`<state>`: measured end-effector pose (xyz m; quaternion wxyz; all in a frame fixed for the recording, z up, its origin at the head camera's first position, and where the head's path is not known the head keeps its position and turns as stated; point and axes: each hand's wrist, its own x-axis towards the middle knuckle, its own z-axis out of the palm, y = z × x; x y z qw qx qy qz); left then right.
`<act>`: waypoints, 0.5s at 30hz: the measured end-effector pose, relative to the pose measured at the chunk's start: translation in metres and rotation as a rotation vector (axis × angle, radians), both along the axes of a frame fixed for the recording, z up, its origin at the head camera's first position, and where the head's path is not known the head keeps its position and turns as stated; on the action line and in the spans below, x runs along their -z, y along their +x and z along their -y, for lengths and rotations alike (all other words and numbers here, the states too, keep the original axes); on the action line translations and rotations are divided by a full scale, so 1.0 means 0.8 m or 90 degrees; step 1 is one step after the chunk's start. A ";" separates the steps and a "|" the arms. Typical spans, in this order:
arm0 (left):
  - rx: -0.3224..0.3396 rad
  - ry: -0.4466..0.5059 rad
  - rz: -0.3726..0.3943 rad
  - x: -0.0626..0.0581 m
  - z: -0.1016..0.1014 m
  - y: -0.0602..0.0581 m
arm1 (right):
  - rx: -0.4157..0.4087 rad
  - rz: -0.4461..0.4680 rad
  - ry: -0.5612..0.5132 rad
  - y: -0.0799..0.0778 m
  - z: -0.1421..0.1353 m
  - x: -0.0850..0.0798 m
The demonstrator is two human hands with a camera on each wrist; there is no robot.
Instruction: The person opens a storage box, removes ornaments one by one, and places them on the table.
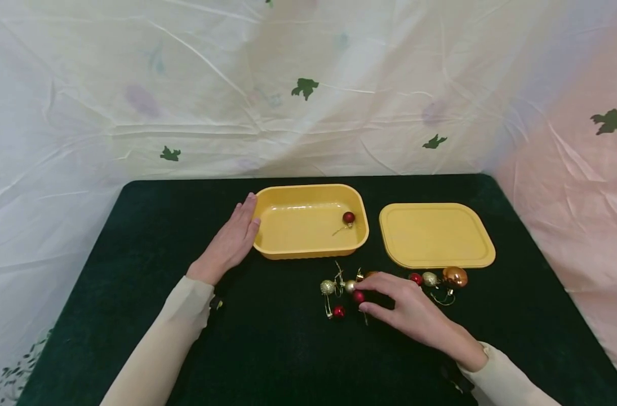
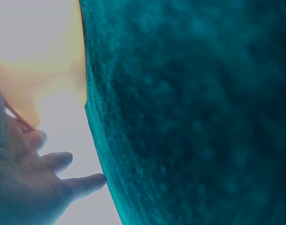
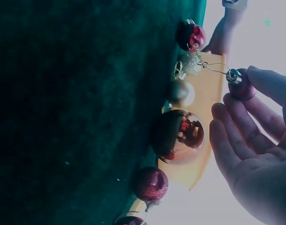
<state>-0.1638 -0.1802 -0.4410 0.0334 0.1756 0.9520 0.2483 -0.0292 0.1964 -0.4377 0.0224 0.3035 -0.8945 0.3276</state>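
My left hand (image 1: 232, 234) lies with straight fingers against the left side of a yellow plastic box (image 1: 288, 252). Inside the box, near its right end, is a dark red bauble (image 1: 349, 217) with a gold string. Between thumb and fingertips my right hand (image 1: 412, 307) pinches another dark red bauble (image 3: 243, 89), its gold loop trailing free. Around that hand lie a glittery gold bauble (image 1: 327, 287), a shiny red one (image 1: 338, 311) and a pale gold one (image 1: 350, 286). A large copper bauble (image 3: 180, 136) shows in the right wrist view, partly hidden by the hand in the head view.
A yellow lid (image 1: 437, 234) lies flat to the right of the box. Along its front edge sit a red bauble (image 1: 416, 278), a gold bauble (image 1: 430, 278) and a copper bauble (image 1: 455, 277). Dark green cloth (image 1: 267, 349) covers the table, with a pale patterned curtain (image 1: 212, 84) behind.
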 end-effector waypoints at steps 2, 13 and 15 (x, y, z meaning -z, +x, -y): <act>0.000 0.001 -0.001 0.000 0.000 0.000 | -0.010 0.006 0.004 0.002 0.000 0.002; -0.001 -0.004 -0.002 0.001 -0.001 0.000 | -0.013 0.098 0.027 0.008 -0.004 0.009; -0.002 -0.006 0.000 0.001 -0.001 0.000 | -0.014 0.100 0.029 0.008 -0.004 0.010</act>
